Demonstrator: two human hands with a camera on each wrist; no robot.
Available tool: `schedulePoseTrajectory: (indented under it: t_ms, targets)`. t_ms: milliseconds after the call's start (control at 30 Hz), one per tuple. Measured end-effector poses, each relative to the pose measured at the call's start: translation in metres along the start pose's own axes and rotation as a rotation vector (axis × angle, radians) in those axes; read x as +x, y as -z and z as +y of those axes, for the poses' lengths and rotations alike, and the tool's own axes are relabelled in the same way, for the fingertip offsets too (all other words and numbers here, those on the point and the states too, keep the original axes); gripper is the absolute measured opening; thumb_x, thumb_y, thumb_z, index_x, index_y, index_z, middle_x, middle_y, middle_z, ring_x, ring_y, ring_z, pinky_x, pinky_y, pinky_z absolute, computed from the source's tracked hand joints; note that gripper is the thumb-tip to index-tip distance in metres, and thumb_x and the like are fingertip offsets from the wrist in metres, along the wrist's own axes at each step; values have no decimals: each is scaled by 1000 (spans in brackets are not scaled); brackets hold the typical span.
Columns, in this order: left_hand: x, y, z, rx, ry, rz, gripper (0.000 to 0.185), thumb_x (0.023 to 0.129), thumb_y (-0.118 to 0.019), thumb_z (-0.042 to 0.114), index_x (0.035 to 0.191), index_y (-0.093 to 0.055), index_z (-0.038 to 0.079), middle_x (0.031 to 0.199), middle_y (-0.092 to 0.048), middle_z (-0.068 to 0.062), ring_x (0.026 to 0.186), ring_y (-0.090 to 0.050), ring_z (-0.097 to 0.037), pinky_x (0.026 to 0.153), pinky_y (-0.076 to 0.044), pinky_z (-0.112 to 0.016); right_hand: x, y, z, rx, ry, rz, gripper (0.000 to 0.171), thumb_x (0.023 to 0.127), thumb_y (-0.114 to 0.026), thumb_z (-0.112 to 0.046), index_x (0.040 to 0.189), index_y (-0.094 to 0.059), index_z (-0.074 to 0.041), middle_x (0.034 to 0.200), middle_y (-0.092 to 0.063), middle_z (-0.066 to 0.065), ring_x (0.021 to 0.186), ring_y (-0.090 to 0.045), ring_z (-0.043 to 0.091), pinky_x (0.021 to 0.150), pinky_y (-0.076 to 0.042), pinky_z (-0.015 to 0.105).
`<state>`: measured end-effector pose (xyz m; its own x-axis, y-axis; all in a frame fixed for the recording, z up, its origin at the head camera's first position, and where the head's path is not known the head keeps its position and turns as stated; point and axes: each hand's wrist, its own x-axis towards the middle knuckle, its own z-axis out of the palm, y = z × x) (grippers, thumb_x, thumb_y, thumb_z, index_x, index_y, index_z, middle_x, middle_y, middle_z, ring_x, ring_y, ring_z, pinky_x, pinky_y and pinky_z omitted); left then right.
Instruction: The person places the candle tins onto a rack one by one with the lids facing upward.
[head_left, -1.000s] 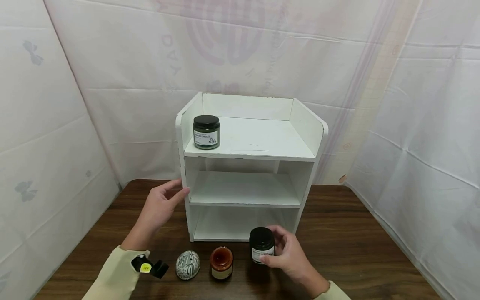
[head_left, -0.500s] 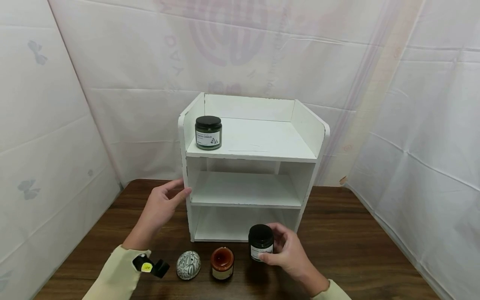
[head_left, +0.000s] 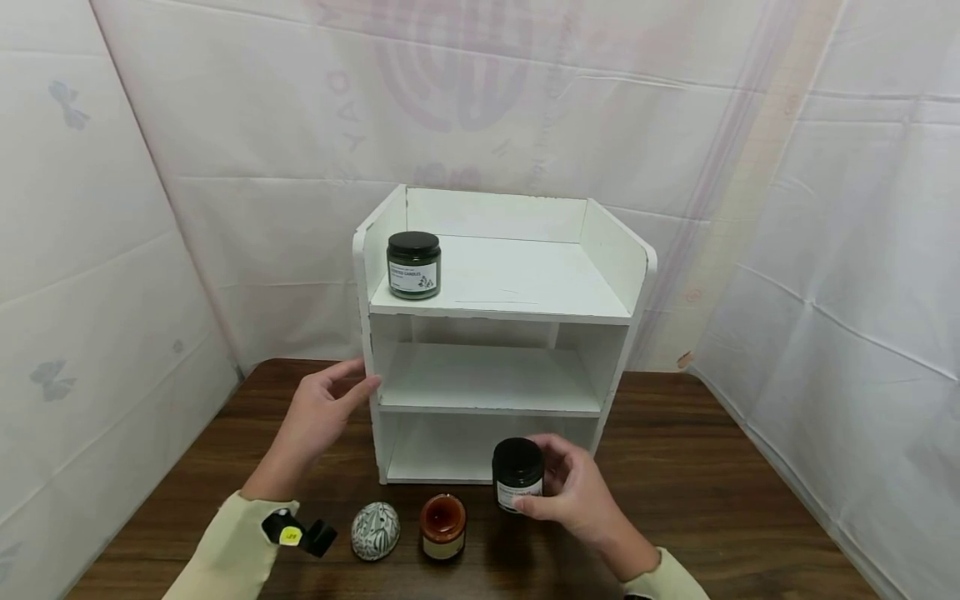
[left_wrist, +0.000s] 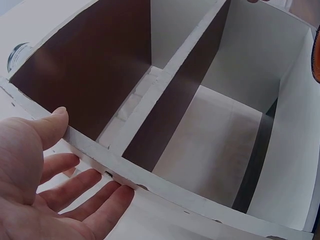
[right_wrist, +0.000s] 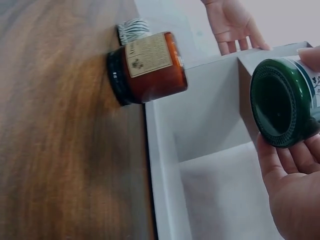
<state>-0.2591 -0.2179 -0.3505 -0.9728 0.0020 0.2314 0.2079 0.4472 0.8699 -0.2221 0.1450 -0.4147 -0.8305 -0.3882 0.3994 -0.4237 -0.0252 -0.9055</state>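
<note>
A: What do I have on cam, biggest 1st?
B: Wood table [head_left: 690, 467], white shelf unit [head_left: 532, 279] on it. I see L hand [head_left: 321, 410] at the shelf unit's left side panel [head_left: 367, 333], fingers loose, touching, not clamped.
A: R hand [head_left: 576, 492]?
B: Grasping the dark jar [head_left: 516, 473]: thumb at front, fingers round the far side. Jar's off the table, just in front of the shelf unit's bottom level, twd its right end.
A: How'll it handle?
B: Looks like glass, so I'd say stiff, prob. hefty for its size, slippery, may chip vs. the shelf unit. Best hold's approx. label [head_left: 507, 495] height; I wouldn't trust the lid [head_left: 517, 452].
</note>
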Motion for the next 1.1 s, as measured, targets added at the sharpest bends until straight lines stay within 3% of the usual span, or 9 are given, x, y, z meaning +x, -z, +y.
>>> schedulePoseTrajectory:
  t_ms: [333,800,1100]
  targets:
    - [0,1,1,11,-21,4,63,98,-66,52,147,-57,14,145,-60,-12,125,-60,-30,95,-52,-38,8,3,-16,39,8,-1,58,74,-87,2,125,-60,10,113,-71,1,103,-68,10,91,-57,26]
    - [-1,2,4,-25,-22,-4,61,99,-66,48,148,-56,13,145,-60,-12,125,-59,-28,89,-50,-24,17,11,-33,9,-28,-27,62,74,-89,-2,129,-61,4,120,-69,13,104,-68,13,92,-57,27]
    - [-3,3,4,-31,-17,-3,64,98,-66,50,149,-54,13,145,-60,-13,124,-60,-28,90,-50,-24,22,9,-39,25,0,-14,62,72,-90,1,126,-61,6,115,-70,4,102,-70,13,90,-58,28]
